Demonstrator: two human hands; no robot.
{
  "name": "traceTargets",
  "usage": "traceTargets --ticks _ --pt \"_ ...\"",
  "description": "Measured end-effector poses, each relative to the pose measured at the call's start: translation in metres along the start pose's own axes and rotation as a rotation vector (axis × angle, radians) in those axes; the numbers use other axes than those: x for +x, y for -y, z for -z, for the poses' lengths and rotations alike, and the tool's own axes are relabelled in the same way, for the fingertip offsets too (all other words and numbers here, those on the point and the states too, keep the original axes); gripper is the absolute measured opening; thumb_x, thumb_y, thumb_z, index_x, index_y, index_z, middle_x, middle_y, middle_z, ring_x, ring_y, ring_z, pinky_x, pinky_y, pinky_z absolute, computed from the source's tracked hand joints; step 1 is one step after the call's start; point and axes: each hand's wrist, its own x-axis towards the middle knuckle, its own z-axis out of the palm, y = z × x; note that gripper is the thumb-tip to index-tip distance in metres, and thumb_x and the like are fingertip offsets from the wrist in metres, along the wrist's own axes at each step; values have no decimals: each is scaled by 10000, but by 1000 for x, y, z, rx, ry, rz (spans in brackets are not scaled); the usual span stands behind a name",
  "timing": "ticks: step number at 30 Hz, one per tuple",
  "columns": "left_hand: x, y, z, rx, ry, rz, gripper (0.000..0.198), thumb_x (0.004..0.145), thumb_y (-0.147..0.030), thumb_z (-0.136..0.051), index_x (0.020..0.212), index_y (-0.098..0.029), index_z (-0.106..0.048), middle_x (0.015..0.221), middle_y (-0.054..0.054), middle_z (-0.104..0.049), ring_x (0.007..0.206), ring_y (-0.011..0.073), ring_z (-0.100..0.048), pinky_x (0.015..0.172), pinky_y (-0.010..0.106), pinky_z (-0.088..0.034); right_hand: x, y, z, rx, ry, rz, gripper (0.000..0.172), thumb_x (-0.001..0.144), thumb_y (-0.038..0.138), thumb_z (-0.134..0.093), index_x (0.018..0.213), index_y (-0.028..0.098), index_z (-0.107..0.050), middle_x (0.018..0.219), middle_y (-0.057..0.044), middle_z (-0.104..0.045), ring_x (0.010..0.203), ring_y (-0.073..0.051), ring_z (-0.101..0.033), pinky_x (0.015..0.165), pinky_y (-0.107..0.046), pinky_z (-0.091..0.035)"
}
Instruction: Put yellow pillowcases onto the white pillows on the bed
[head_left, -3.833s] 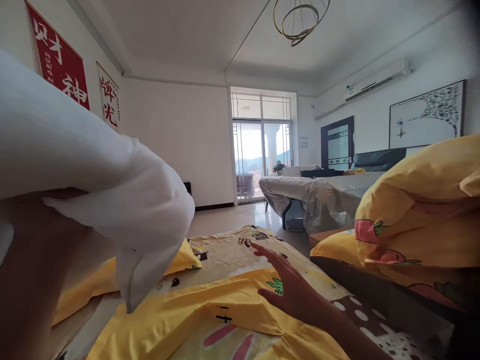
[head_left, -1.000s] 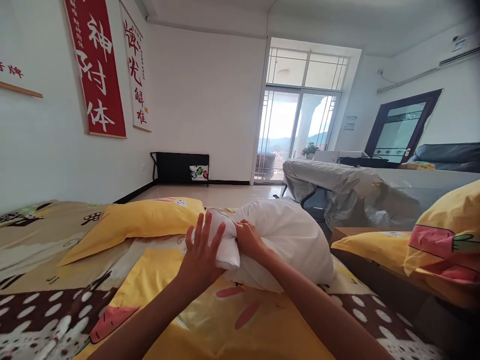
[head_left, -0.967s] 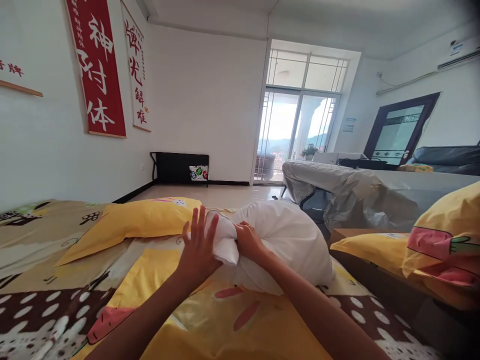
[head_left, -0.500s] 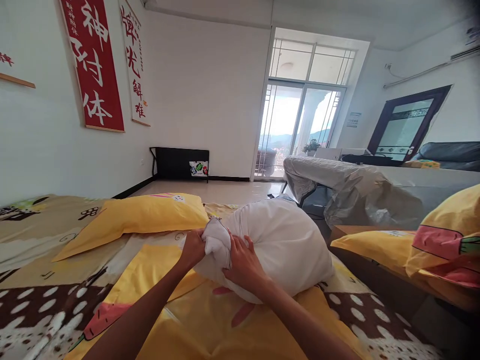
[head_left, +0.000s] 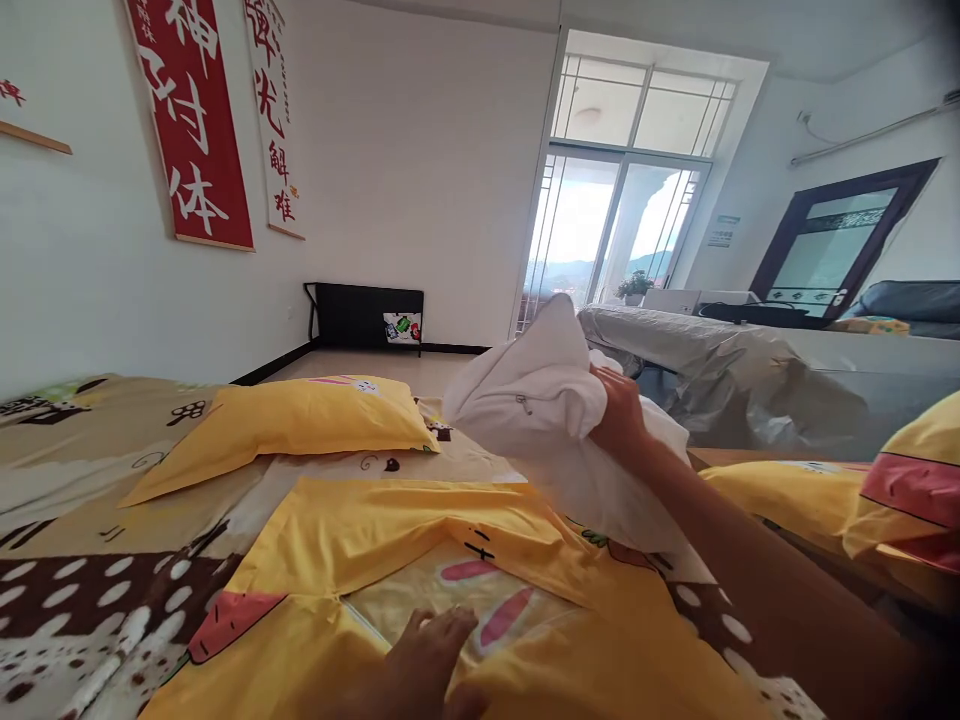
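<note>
My right hand (head_left: 619, 408) grips a bunched end of a white pillow (head_left: 540, 400) and holds it lifted above the bed. The pillow's zipper shows near its middle. At the bottom edge my left hand (head_left: 429, 660) rests on a yellow pillowcase (head_left: 390, 540) printed with carrots, its fingers curled into the fabric. The pillowcase lies flat on the patterned bedspread (head_left: 90, 590). A yellow-covered pillow (head_left: 292, 425) lies behind it on the left.
More yellow pillows (head_left: 892, 490) are stacked at the right on a wooden surface. A table under a grey cover (head_left: 742, 365) stands beyond the bed. A black rack (head_left: 364, 315) sits by the far wall, glass doors (head_left: 607, 245) behind.
Both hands were kneading the white pillow on the bed. Now my right hand has lifted it up and to the right, and my left hand has dropped to the yellow pillowcase.
</note>
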Motion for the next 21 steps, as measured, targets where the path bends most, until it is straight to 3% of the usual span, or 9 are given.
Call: traceTargets --ticks 2,4,7,10,13,16,18,21 --pt "9 5 -22 -20 179 -21 661 816 -413 -602 1391 -150 -411 1362 170 -518 1242 338 -492 1073 481 -352 22 -11 26 -3 -83 148 390 919 413 -382 568 245 -360 523 -6 -431 503 -133 -407 510 -277 -331" --pt "17 6 -30 -78 230 -65 632 812 -413 -614 1368 -165 -441 1326 167 -553 1208 335 -530 1039 466 -394 42 -13 53 6 -136 245 479 927 480 -374 526 245 -257 501 33 -318 478 -103 -311 491 -270 -252" --pt "16 0 -20 -211 237 -75 565 789 -381 -636 1312 -217 -501 1270 142 -604 1175 311 -566 1000 438 -440 65 1 85 37 -182 311 547 954 475 -302 502 196 -177 507 59 -190 474 -68 -196 506 -278 -170" --pt "8 -6 3 -337 260 -58 466 804 -344 -602 1260 -266 -550 1194 82 -661 1076 238 -630 928 344 -492 77 21 98 40 -83 319 554 953 482 -282 499 170 -215 531 63 -201 492 -60 -195 522 -282 -174" --pt "8 4 25 -157 170 -67 296 848 -290 -513 1114 -287 -642 1063 19 -711 958 183 -661 836 271 -507 73 34 82 -59 119 402 466 966 398 -304 556 201 -403 555 46 -350 511 -81 -308 537 -270 -240" --pt "22 34 41 247 -40 11 259 812 -160 -450 917 -195 -684 921 90 -701 908 253 -645 845 376 -480 47 45 44 -150 458 398 192 922 236 -468 772 203 -583 645 -3 -567 605 -132 -507 595 -280 -358" --pt "33 58 48 356 -126 77 268 746 -127 -485 947 -133 -661 1002 172 -657 979 332 -599 871 468 -443 22 57 14 -113 704 305 69 871 163 -559 912 180 -612 769 -43 -663 728 -171 -607 676 -291 -417" --pt "44 84 52 338 -190 129 393 666 -167 -587 1054 -110 -624 1161 213 -586 1076 368 -533 892 467 -425 -16 83 -23 59 941 252 128 885 139 -531 983 169 -607 875 -63 -700 846 -185 -653 757 -281 -440"
